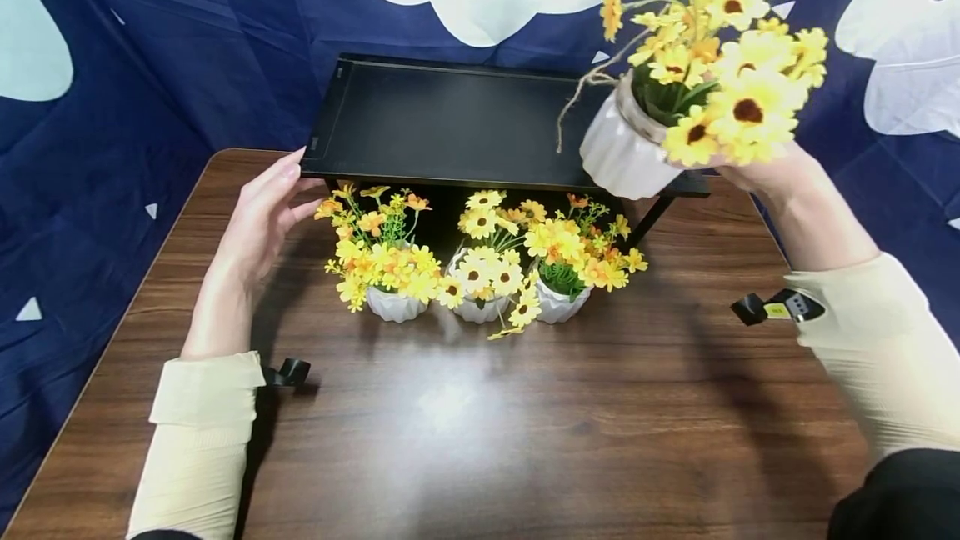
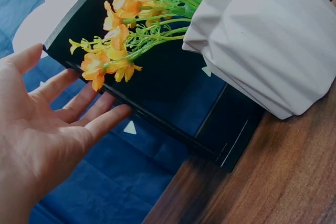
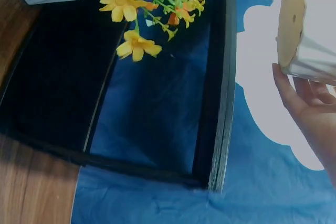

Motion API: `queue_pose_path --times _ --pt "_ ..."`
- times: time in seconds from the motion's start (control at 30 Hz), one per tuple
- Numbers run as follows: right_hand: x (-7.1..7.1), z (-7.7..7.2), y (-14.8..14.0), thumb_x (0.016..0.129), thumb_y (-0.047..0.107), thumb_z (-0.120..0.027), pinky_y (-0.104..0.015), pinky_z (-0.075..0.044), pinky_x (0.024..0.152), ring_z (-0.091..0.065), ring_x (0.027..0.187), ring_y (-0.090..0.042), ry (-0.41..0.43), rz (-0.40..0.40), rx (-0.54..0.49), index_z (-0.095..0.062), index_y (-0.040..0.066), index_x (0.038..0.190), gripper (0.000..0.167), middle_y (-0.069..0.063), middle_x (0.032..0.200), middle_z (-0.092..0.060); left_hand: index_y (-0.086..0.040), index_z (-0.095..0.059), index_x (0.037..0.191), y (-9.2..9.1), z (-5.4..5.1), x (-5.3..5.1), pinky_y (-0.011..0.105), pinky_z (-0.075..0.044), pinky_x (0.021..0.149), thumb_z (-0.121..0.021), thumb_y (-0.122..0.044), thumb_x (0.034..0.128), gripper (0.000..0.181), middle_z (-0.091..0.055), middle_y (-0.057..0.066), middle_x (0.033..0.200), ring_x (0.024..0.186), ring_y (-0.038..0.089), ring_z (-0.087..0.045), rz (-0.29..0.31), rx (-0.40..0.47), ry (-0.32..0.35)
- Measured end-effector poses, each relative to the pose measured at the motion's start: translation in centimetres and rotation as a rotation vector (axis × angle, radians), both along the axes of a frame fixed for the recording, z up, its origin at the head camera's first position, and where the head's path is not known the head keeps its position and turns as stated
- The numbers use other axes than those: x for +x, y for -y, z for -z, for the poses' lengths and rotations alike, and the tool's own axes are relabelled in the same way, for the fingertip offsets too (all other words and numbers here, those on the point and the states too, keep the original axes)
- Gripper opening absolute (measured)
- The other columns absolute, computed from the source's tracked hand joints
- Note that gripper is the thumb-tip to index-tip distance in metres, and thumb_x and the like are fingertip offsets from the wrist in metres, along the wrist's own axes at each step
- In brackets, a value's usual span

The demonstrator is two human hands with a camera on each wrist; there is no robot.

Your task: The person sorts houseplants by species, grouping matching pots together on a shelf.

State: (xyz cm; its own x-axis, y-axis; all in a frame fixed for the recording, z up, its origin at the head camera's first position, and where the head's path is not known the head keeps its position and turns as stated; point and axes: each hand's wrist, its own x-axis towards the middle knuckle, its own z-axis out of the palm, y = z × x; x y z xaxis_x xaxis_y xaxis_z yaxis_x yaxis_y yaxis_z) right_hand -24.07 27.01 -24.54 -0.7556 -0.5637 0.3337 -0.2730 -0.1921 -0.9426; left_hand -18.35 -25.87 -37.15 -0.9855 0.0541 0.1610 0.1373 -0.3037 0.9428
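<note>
My right hand (image 1: 776, 169) holds a white fluted flower pot (image 1: 628, 144) tilted in the air above the right end of a black shelf (image 1: 465, 119). Yellow daisy-like flowers (image 1: 746, 111) with dark centres fill it, partly covering the fingers, and twine hangs from its rim. The right wrist view shows the fingers (image 3: 290, 90) against the pot near its flat base (image 3: 291, 24). At the shelf's left end, my left hand (image 1: 258, 215) touches the frame. Its fingers (image 2: 107, 121) are extended along the side bar in the left wrist view.
Three more white pots of yellow and orange flowers stand in a row at the shelf's front: a left pot (image 1: 396, 304), a middle pot (image 1: 480, 308) and a right pot (image 1: 558, 304). The wooden table (image 1: 525, 440) meets a blue patterned cloth (image 1: 187, 40) behind.
</note>
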Motion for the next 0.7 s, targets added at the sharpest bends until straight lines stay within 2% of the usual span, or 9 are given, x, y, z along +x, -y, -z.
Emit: queue_pose_path --times 0.13,0.23,0.37,0.57,0.7 --pt "-0.4 -1.0 2.2 0.081 -0.033 -0.055 -0.024 -0.061 0.084 -0.071 0.095 -0.012 0.039 0.044 0.089 -0.068 0.002 0.12 0.054 -0.003 0.11 -0.073 -0.014 -0.059 0.144 -0.2 0.0 -0.1 0.02 -0.057 0.09 -0.057 -0.023 0.1056 0.04 -0.068 -0.004 0.133 0.115 0.011 -0.064 0.004 0.007 -0.001" --pt "-1.0 -1.5 3.6 0.079 -0.036 -0.052 -0.026 -0.061 0.088 -0.071 0.099 -0.016 0.057 0.017 0.073 -0.066 -0.001 0.122 0.057 -0.008 0.114 -0.071 -0.013 -0.059 0.144 -0.3 -0.1 0.0 0.021 -0.057 0.09 -0.057 -0.023 0.1056 0.04 -0.068 -0.004 0.133 0.114 0.011 -0.064 0.004 0.009 -0.004" --pt "-2.0 -2.0 5.3 0.08 -0.034 -0.053 -0.029 -0.06 0.09 -0.07 0.1 -0.02 0.062 -0.03 0.05 -0.065 -0.003 0.122 0.054 -0.011 0.114 -0.07 -0.012 -0.058 0.145 -0.1 -0.2 0.1 0.021 -0.057 0.09 -0.056 -0.022 0.1056 0.04 -0.068 -0.003 0.133 0.114 0.012 -0.065 0.003 0.01 -0.009" --pt "-3.5 -2.7 8.1 0.078 -0.031 -0.059 -0.031 -0.058 0.094 -0.067 0.107 -0.021 0.031 -0.014 0.094 -0.061 0.004 0.128 0.062 -0.009 0.12 -0.068 -0.012 -0.06 0.143 0.3 -0.2 0.3 0.021 -0.058 0.09 -0.055 -0.02 0.106 0.038 -0.069 -0.002 0.133 0.114 0.013 -0.066 0.002 0.029 -0.021" --pt "-4.4 -3.0 9.8 0.076 -0.028 -0.065 -0.031 -0.053 0.1 -0.061 0.113 -0.023 0.005 -0.048 0.1 -0.054 0.007 0.133 0.068 -0.01 0.125 -0.063 -0.012 -0.06 0.143 0.5 -0.2 0.5 0.021 -0.058 0.09 -0.055 -0.019 0.1063 0.038 -0.069 -0.002 0.133 0.114 0.013 -0.066 0.007 0.035 -0.022"
